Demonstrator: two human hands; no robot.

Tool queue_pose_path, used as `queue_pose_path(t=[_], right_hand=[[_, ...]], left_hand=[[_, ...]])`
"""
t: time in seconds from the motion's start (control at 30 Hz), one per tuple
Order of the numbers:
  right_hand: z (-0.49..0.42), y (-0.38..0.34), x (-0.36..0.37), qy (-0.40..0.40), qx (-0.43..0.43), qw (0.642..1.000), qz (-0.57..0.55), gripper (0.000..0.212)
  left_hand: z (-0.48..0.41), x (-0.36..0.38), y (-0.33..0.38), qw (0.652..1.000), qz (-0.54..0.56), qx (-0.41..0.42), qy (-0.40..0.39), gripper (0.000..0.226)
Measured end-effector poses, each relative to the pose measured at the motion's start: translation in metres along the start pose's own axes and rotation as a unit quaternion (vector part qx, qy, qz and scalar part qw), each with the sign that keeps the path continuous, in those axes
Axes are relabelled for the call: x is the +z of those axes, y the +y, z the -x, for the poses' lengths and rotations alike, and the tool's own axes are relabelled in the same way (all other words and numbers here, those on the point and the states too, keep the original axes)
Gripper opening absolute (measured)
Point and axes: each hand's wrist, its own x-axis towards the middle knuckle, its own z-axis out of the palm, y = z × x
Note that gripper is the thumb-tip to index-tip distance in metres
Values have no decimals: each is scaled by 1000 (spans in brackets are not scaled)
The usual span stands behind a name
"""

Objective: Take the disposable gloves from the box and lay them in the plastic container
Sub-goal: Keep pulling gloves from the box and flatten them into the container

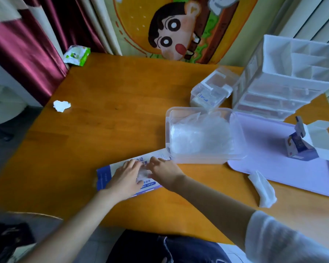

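A flat blue-and-white glove box [104,177] lies on the wooden table near its front edge. My left hand [126,178] rests on the box top with fingers spread. Right beside it, my right hand [164,172] has curled fingers at the box opening, where a bit of clear glove film [143,173] shows between both hands. Whether the right fingers pinch the film is blurred. Just behind the box stands a clear plastic container [235,130], holding a pile of crumpled clear gloves [199,135].
A lilac tray [270,149] lies right of the container with a small opened carton [310,143] on it. White drawer organisers [292,76] and a small clear box [211,90] stand behind. A crumpled tissue [61,105], a wipes pack [76,55] and a folded tissue [264,188] lie on the table.
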Motion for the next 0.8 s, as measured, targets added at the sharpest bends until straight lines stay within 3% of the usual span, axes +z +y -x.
queue_pose_path(t=[0.3,0.47,0.6,0.8], right_hand=[[11,5,-20,-9,58,995,-77,19],[21,14,-53,76,136,969,-193,5],[24,33,-85,181,192,929,-260,14],[37,73,-108,267,221,909,-231,24]], left_hand=[[-5,2,-4,998,60,-11,12,68],[-15,-4,-2,998,65,-25,9,75],[-26,-11,2,998,58,-34,-2,79],[-49,-28,3,991,128,-26,-30,88]])
